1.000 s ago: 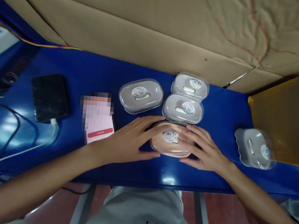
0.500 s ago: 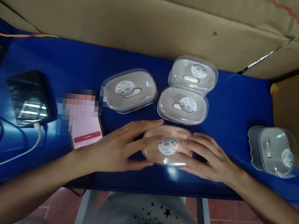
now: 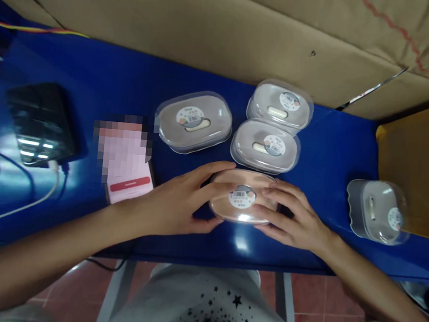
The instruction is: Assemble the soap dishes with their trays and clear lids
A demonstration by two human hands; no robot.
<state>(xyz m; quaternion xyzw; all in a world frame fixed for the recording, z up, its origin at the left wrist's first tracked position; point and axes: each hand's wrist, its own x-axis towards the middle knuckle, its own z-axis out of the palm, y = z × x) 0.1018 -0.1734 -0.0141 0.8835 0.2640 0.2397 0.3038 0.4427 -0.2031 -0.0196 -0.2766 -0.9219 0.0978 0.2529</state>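
Both of my hands are around an oval plastic box [image 3: 228,211] with a shiny clear lid and a round barcode sticker. My left hand [image 3: 186,198] grips its left end, thumb at the near edge and fingers on the far edge and top. At the right end, my right hand [image 3: 292,215] is closed on it, with fingers over the lid. Just beyond stand similar lidded boxes: one at the left [image 3: 218,114], one in the middle [image 3: 247,134], and one behind that [image 3: 261,97].
A phone [image 3: 126,163] with a partly blurred screen lies left of my hands. Further left is a black glossy device [image 3: 38,120] with a white cable [image 3: 22,209]. Another lidded box [image 3: 375,230] stands far right, by a yellow-brown board [image 3: 420,169]. Brown cardboard [image 3: 174,22] borders the back.
The view has shifted slightly, so everything sits a little differently in frame. My hands keep the same hold on the box, and the other boxes stay in place.
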